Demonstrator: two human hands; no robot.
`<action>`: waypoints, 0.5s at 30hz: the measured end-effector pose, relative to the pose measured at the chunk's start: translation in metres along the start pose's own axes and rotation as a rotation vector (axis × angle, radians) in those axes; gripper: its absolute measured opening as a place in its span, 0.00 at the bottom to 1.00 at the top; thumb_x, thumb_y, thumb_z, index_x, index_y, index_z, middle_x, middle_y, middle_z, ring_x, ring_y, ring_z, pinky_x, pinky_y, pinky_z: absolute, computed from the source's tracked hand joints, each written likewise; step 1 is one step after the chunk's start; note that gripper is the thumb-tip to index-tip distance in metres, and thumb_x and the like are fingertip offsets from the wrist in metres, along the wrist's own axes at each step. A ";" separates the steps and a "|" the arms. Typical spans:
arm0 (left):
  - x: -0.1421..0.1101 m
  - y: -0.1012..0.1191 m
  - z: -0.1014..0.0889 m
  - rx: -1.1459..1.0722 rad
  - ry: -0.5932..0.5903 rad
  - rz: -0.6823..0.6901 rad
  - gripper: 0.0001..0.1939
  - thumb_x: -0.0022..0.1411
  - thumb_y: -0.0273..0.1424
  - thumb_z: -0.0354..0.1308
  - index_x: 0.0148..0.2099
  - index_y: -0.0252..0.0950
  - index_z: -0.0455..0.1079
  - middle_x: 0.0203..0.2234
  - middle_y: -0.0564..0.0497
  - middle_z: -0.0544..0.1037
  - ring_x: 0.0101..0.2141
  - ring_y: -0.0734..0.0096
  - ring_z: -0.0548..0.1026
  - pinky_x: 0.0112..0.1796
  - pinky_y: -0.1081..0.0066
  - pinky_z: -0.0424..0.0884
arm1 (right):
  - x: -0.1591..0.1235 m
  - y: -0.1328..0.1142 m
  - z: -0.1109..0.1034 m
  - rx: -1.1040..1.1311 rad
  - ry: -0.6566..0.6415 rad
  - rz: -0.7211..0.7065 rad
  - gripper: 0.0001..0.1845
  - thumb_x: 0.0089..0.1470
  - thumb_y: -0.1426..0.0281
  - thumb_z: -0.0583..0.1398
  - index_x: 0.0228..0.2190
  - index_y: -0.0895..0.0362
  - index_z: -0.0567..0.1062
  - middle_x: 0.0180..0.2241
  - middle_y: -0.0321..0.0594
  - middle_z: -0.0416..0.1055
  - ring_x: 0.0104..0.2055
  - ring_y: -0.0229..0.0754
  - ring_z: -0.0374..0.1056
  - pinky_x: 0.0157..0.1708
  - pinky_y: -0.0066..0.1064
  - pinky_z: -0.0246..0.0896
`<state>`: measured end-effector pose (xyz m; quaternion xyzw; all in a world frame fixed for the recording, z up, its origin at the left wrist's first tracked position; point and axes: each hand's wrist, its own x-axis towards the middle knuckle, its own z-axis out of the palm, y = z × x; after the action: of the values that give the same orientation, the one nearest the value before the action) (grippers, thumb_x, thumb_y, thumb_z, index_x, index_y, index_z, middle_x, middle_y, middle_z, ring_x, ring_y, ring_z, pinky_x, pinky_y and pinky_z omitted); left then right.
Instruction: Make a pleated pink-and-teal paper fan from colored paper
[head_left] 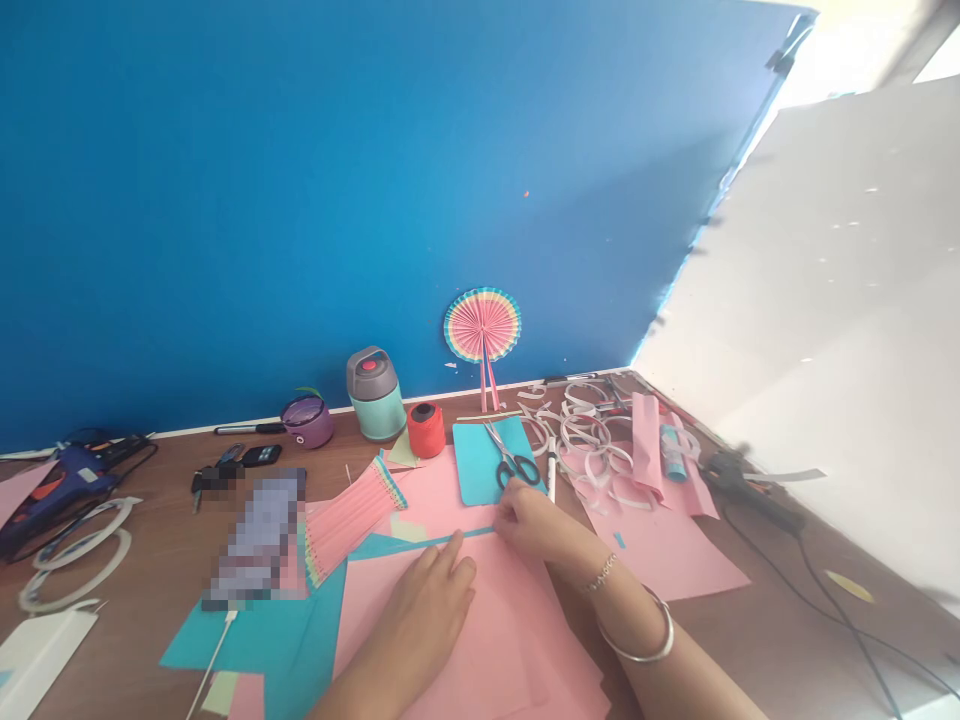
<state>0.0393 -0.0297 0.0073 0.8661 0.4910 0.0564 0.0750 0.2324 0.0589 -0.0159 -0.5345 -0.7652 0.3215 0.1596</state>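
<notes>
My left hand (424,615) lies flat, fingers together, on a pink paper sheet (487,650), its fingertips by a thin blue paper strip (457,537). My right hand (536,525), with a bracelet and bangle at the wrist, has its fingers curled at the strip's right end; whether it pinches the strip is hard to see. Just beyond it, scissors (510,460) lie on a small blue card (472,470). A pleated pink paper piece (349,520) lies to the left.
On the wooden table: a glue gun (64,485) at the left, white paper rings (592,440), a red thread spool (426,430), a lidded jar (375,395), keys (225,470), a white pen (551,470). A round paper fan (482,325) leans on the blue backdrop. A black cable (810,590) runs at the right.
</notes>
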 end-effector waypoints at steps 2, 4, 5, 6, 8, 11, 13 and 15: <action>0.000 0.000 -0.001 0.002 -0.009 -0.009 0.12 0.64 0.24 0.44 0.39 0.37 0.68 0.56 0.43 0.68 0.46 0.60 0.73 0.44 0.60 0.70 | 0.001 0.002 0.001 -0.004 0.003 -0.003 0.06 0.48 0.74 0.55 0.21 0.59 0.64 0.32 0.39 0.63 0.29 0.35 0.62 0.29 0.27 0.54; 0.001 0.001 -0.002 0.013 -0.037 -0.020 0.11 0.64 0.24 0.44 0.39 0.37 0.68 0.56 0.42 0.67 0.46 0.58 0.73 0.43 0.58 0.70 | 0.001 0.004 0.001 -0.013 0.006 -0.004 0.06 0.48 0.74 0.55 0.21 0.59 0.64 0.32 0.39 0.63 0.29 0.35 0.62 0.29 0.27 0.54; 0.001 0.001 -0.002 0.022 -0.050 -0.026 0.11 0.64 0.24 0.45 0.40 0.37 0.68 0.56 0.42 0.67 0.46 0.57 0.73 0.43 0.58 0.71 | 0.001 0.004 0.001 -0.017 0.007 -0.004 0.06 0.47 0.74 0.55 0.21 0.59 0.64 0.32 0.39 0.63 0.29 0.36 0.62 0.29 0.27 0.54; 0.002 0.002 -0.002 0.030 -0.060 -0.029 0.11 0.64 0.24 0.45 0.40 0.37 0.68 0.56 0.41 0.67 0.46 0.56 0.73 0.43 0.58 0.71 | 0.001 0.004 0.002 -0.019 0.009 -0.003 0.06 0.47 0.74 0.55 0.21 0.59 0.64 0.32 0.39 0.63 0.29 0.36 0.62 0.29 0.27 0.54; 0.002 0.002 -0.002 0.041 -0.061 -0.023 0.11 0.64 0.24 0.45 0.40 0.36 0.68 0.56 0.41 0.67 0.47 0.56 0.73 0.43 0.58 0.71 | 0.001 0.004 0.002 -0.017 0.010 0.000 0.06 0.47 0.75 0.54 0.20 0.59 0.63 0.32 0.39 0.63 0.29 0.35 0.62 0.29 0.27 0.54; 0.002 0.001 0.001 0.056 -0.036 -0.012 0.10 0.64 0.24 0.46 0.40 0.37 0.68 0.55 0.43 0.68 0.46 0.58 0.73 0.43 0.59 0.71 | 0.001 0.002 0.001 -0.018 0.010 0.006 0.07 0.47 0.75 0.54 0.20 0.58 0.63 0.31 0.39 0.63 0.28 0.35 0.61 0.28 0.27 0.54; 0.001 0.000 0.003 0.059 -0.019 -0.008 0.10 0.63 0.24 0.46 0.40 0.37 0.68 0.55 0.43 0.69 0.46 0.58 0.73 0.42 0.60 0.72 | 0.001 0.000 0.001 -0.030 0.012 0.012 0.07 0.47 0.75 0.54 0.20 0.58 0.62 0.31 0.39 0.63 0.28 0.35 0.61 0.27 0.27 0.53; 0.000 -0.002 0.005 0.050 0.005 -0.001 0.10 0.63 0.24 0.46 0.39 0.37 0.68 0.55 0.43 0.69 0.46 0.58 0.73 0.42 0.60 0.71 | 0.001 0.000 0.001 -0.059 0.019 0.021 0.08 0.47 0.76 0.54 0.19 0.58 0.61 0.30 0.39 0.62 0.28 0.35 0.60 0.27 0.27 0.52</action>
<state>0.0389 -0.0290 0.0020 0.8674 0.4928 0.0463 0.0518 0.2315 0.0591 -0.0167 -0.5503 -0.7670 0.2951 0.1477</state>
